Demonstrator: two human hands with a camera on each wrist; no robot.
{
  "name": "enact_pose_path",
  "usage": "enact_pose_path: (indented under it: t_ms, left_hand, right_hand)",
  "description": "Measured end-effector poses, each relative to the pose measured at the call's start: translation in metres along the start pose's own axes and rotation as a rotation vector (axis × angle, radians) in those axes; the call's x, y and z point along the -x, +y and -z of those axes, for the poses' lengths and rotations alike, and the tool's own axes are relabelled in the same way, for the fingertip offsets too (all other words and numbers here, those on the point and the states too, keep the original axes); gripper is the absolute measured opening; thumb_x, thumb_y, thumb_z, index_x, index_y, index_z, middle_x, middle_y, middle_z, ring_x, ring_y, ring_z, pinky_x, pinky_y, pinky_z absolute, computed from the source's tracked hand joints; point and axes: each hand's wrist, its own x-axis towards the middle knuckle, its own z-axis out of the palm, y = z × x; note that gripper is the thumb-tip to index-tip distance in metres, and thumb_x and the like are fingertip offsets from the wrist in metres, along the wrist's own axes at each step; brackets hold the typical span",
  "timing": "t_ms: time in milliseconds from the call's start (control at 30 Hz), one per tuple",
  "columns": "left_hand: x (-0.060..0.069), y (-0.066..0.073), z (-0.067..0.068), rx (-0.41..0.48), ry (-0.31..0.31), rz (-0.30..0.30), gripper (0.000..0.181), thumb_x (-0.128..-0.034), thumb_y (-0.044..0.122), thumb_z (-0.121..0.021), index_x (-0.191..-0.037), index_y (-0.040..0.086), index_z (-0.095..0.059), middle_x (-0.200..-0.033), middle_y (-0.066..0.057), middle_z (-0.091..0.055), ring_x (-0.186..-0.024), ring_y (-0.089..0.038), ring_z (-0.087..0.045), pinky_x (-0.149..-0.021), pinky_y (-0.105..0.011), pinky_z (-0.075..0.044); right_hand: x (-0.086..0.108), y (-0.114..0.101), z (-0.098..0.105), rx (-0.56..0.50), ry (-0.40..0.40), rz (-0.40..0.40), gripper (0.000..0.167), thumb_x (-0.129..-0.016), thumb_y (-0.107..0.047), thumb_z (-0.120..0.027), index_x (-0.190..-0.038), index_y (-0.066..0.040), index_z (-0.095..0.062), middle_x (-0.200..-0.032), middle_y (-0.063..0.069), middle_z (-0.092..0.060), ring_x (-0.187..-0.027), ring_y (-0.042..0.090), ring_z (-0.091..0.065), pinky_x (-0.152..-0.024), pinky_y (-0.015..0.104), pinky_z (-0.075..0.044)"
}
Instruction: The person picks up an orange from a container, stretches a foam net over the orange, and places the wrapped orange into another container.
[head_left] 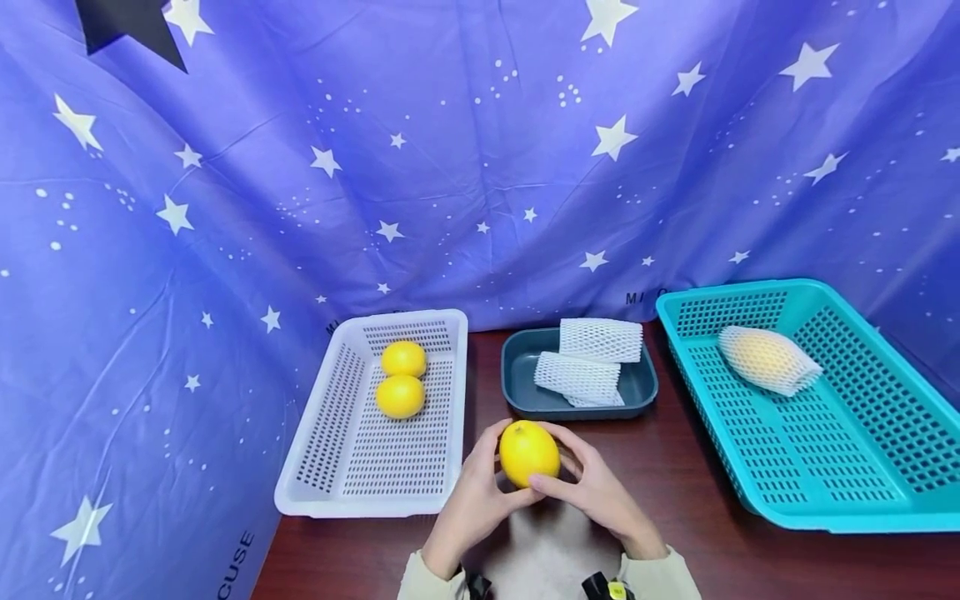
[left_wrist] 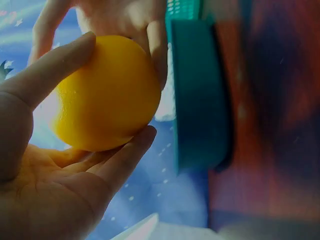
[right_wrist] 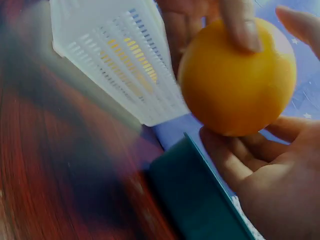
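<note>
Left hand (head_left: pixel 480 486), right hand (head_left: pixel 597 490), both half open, curled around one yellow fruit (head_left: pixel 529 452), near a dark tray (head_left: pixel 577 414)

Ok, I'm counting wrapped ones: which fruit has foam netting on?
The paler fruit in the teal basket; white netting surrounds it. The others are bare: two fruits in the white basket, and the held fruit between left hand and right hand.
</note>
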Motion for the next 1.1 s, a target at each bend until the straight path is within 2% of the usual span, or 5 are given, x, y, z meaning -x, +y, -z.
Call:
enact_pose_path:
  t_ms: [267, 400, 633, 900, 1100]
  left_hand:
    - [-0.003, -0.008, -0.025, -0.117, 0.011, -0.091, 0.084, -0.0738, 0.024, -0.089, -0.141, 0.001, -0.043, -0.133, -0.009, -0.056, -0.113, -0.021, -0.057, -0.096, -0.035, -0.053]
    - [-0.004, -0.013, -0.035, -0.201, -0.002, -0.077, 0.086, -0.071, 0.023, -0.091, -0.14, 0.005, -0.044, -0.131, -0.008, -0.057, -0.113, -0.021, -0.058, -0.099, -0.038, -0.05]
    - [-0.008, -0.019, -0.048, -0.204, -0.054, -0.068, 0.081, -0.0722, 0.023, -0.089, -0.139, 0.006, -0.046, -0.128, -0.006, -0.058, -0.113, -0.019, -0.057, -0.099, -0.037, -0.048]
    - [-0.006, -0.027, -0.054, -0.194, -0.091, -0.084, 0.076, -0.0731, 0.025, -0.089, -0.137, 0.01, -0.049, -0.127, -0.004, -0.059, -0.114, -0.017, -0.057, -0.099, -0.034, -0.048]
    - [-0.008, -0.028, -0.06, -0.177, -0.102, -0.075, 0.079, -0.0734, 0.027, -0.089, -0.139, 0.01, -0.049, -0.129, -0.004, -0.06, -0.116, -0.017, -0.058, -0.101, -0.034, -0.048]
  right_hand:
    - [0.01, 0.011, 0.013, 0.146, 0.057, 0.013, 0.062, -0.086, -0.02, -0.079, -0.14, -0.014, -0.05, -0.139, 0.009, -0.054, -0.116, 0.022, -0.061, -0.094, 0.026, -0.052]
    - [0.015, 0.016, 0.02, 0.241, 0.061, 0.022, 0.064, -0.084, -0.025, -0.08, -0.14, -0.013, -0.051, -0.138, 0.008, -0.055, -0.117, 0.023, -0.06, -0.094, 0.023, -0.051]
    - [0.02, 0.022, 0.029, 0.371, 0.035, 0.067, 0.068, -0.084, -0.031, -0.081, -0.139, -0.007, -0.05, -0.135, 0.011, -0.057, -0.115, 0.022, -0.06, -0.095, 0.023, -0.05]
    - [0.025, 0.036, 0.037, 0.349, -0.018, 0.114, 0.067, -0.084, -0.027, -0.08, -0.138, -0.005, -0.048, -0.134, 0.015, -0.055, -0.117, 0.011, -0.058, -0.096, 0.015, -0.047]
    - [0.029, 0.036, 0.045, 0.278, -0.057, 0.038, 0.069, -0.087, -0.024, -0.078, -0.142, -0.002, -0.042, -0.141, 0.022, -0.047, -0.123, 0.02, -0.055, -0.097, 0.012, -0.044]
